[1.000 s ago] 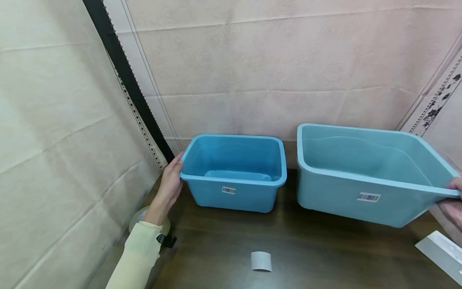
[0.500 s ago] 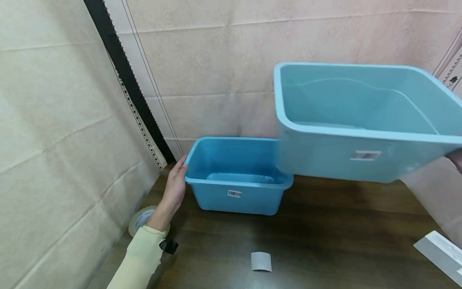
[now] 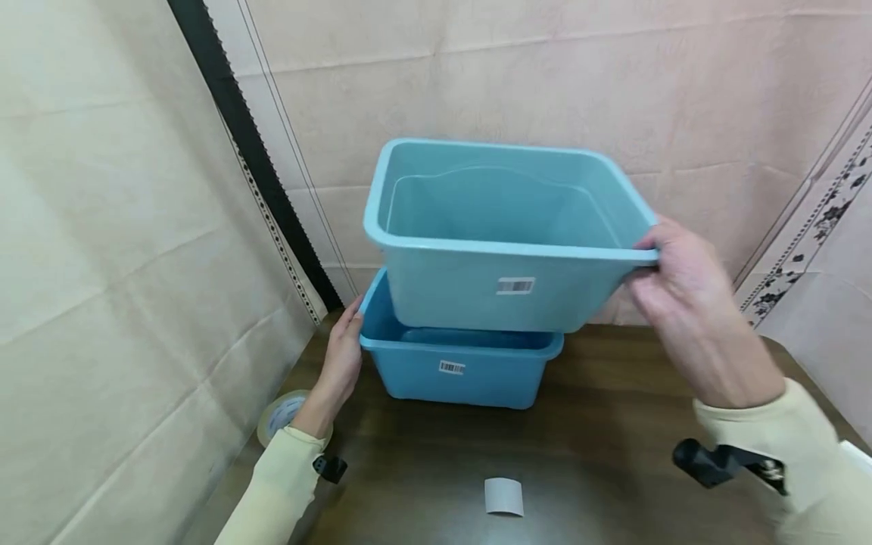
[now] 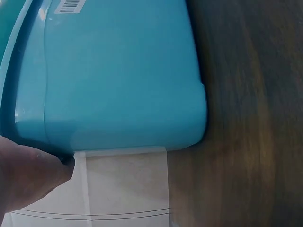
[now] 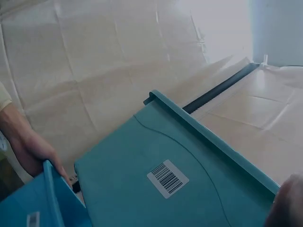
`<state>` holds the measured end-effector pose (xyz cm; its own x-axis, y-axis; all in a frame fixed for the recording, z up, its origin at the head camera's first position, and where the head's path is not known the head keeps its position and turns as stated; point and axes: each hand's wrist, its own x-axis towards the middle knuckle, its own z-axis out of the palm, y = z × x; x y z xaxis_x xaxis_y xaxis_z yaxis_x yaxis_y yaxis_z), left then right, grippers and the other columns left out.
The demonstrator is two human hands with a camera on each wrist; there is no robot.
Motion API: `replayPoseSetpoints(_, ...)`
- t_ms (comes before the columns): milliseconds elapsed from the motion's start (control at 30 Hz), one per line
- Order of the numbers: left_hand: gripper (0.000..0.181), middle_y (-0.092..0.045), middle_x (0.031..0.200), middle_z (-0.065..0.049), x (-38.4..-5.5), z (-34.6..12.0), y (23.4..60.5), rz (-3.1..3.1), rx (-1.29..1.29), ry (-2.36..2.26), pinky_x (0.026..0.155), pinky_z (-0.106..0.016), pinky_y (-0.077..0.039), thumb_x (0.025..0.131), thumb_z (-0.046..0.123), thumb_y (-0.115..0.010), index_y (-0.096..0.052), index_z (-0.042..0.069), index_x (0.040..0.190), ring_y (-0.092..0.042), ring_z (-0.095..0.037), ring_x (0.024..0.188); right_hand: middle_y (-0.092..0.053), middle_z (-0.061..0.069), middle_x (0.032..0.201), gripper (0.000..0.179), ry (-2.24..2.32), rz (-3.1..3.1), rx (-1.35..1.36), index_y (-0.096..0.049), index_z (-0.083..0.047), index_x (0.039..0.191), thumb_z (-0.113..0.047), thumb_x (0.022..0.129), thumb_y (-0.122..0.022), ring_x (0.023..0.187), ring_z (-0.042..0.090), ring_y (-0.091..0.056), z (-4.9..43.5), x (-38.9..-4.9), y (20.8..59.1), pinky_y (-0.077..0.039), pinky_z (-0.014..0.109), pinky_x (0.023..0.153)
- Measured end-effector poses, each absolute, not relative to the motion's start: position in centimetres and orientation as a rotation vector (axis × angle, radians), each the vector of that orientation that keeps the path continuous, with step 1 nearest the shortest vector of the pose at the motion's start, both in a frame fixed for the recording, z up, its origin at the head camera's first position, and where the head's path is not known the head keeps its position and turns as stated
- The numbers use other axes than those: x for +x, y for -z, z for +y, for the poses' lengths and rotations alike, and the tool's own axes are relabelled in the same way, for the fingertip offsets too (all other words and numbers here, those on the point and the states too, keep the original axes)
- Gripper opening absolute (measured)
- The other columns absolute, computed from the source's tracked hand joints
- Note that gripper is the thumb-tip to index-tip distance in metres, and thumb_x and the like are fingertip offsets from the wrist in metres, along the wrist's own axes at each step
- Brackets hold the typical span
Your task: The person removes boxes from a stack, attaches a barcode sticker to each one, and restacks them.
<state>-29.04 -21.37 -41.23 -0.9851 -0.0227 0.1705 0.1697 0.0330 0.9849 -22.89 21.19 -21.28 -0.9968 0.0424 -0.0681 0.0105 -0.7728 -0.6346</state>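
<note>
A darker blue plastic bin (image 3: 463, 382) stands upright on the brown table, with a barcode label on its front. My left hand (image 3: 341, 356) grips its left rim; the left wrist view shows the thumb (image 4: 45, 170) at the bin's edge. Above it hangs a larger light blue bin (image 3: 450, 291), held at its right rim by my right hand (image 3: 688, 303). This upper bin tilts slightly, and its base overlaps the lower bin's opening in the head view. In the right wrist view, the barcode label (image 5: 168, 178) of the light blue bin faces the camera.
A roll of clear tape (image 3: 278, 416) lies by my left wrist. A small curved white piece (image 3: 504, 496) sits on the table (image 3: 599, 439) in front. Cloth-covered walls rise at the back (image 3: 518, 83), left and right. A white edge shows at the far right.
My right hand has lifted the light blue bin off the right side and carried it left, over the darker bin. The left hand keeps its grip on the lower bin.
</note>
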Motion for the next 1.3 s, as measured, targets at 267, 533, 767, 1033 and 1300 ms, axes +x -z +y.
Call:
replayPoseSetpoints(267,0.054,-0.016,0.178,-0.006,-29.1,-21.2,41.4,-2.080,-0.171,2.164,0.135,-0.048,-0.014,0.117,0.023,-0.025,-0.019,0.012,0.170,-0.012,-0.024,0.165,-0.008,-0.004,0.177,0.084,-2.706,-1.329,-0.216,-0.029,-0.015,0.167,0.020,0.091,-0.028,0.161,0.019,-0.010,14.4,-23.0,22.4,-0.010,0.036,0.135)
replayPoseSetpoints(533,0.055,-0.014,0.179,-0.005,-29.1,-21.3,41.2,-2.107,-0.095,2.142,0.135,-0.048,-0.014,0.117,0.027,-0.025,-0.019,0.016,0.170,-0.012,-0.024,0.166,-0.004,-0.002,0.178,0.084,-2.626,-1.468,-0.309,-0.024,-0.016,0.169,0.016,0.091,-0.028,0.161,0.019,-0.009,12.6,-24.0,24.9,-0.006,0.041,0.136)
replayPoseSetpoints(767,0.049,-0.036,0.171,0.001,-28.7,-20.7,41.5,-2.079,-0.139,2.078,0.134,-0.050,-0.016,0.117,0.031,-0.028,-0.040,0.022,0.164,-0.025,-0.020,0.161,-0.005,0.001,0.179,0.085,-2.540,-1.734,-0.312,-0.015,-0.015,0.171,0.013,0.091,-0.028,0.164,0.024,-0.010,12.9,-24.4,28.0,-0.007,0.047,0.135)
replayPoseSetpoints(1033,0.050,-0.048,0.160,-0.010,-28.6,-20.5,41.6,-1.970,-0.130,2.177,0.130,-0.047,-0.025,0.118,0.033,-0.027,-0.047,0.012,0.158,-0.038,-0.023,0.152,-0.022,0.003,0.177,0.078,-2.273,-2.152,-0.112,-0.024,-0.017,0.169,0.001,0.095,-0.035,0.154,0.028,-0.026,13.6,-24.1,31.2,-0.021,0.054,0.128)
replayPoseSetpoints(1300,0.050,-0.044,0.161,-0.012,-28.6,-20.9,41.3,-1.898,-0.100,2.317,0.131,-0.047,-0.024,0.118,0.026,-0.025,-0.045,0.006,0.159,-0.036,-0.024,0.155,-0.037,0.006,0.171,0.070,-2.009,-2.320,-0.050,-0.030,-0.024,0.168,-0.010,0.100,-0.039,0.145,0.031,-0.042,14.6,-23.8,34.4,-0.037,0.058,0.121)
